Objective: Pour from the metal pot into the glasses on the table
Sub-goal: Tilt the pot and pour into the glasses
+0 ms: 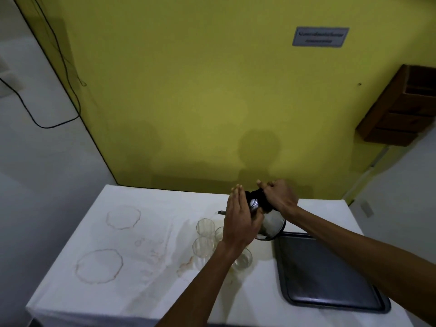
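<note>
A shiny metal pot (272, 224) with a black handle is lifted and tilted to the left, its thin spout over the glasses. My right hand (279, 197) grips the black handle at the top. My left hand (240, 218) lies flat against the pot's left side with its fingers extended. Several clear glasses stand in a cluster under and left of the pot: one at the far left (205, 226), one nearer (203, 247), one partly hidden behind my left wrist (219, 233), and one close to me (243, 259). I cannot tell whether liquid is flowing.
The table has a white cloth (141, 232) with brown ring stains on its left half. A dark metal tray (325, 274) lies at the right, just below the pot. A yellow wall rises right behind the table, and a wooden box hangs at the upper right.
</note>
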Tool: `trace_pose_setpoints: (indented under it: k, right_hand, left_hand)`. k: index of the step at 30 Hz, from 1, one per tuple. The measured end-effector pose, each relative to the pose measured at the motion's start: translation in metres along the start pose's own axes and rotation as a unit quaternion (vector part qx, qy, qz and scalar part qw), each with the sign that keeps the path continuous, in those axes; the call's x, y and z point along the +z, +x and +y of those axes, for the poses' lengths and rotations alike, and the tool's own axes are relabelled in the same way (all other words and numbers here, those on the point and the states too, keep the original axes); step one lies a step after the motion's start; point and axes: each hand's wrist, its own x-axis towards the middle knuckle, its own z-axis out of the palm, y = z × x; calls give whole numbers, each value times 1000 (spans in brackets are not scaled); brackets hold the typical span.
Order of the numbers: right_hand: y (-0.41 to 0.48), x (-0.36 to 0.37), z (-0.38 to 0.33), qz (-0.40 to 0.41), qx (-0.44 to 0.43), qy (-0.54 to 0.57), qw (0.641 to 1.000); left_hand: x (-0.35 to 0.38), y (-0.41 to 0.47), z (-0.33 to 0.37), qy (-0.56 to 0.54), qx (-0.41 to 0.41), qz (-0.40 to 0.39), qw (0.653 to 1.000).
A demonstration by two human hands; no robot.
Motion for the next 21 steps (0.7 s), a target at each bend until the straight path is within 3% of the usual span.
trace_pose_setpoints:
  k: [21]
  right_hand:
    - [0,0,0,5,0,-17,1000]
  left_hand:
    - [2,0,2,4,-3,6,1000]
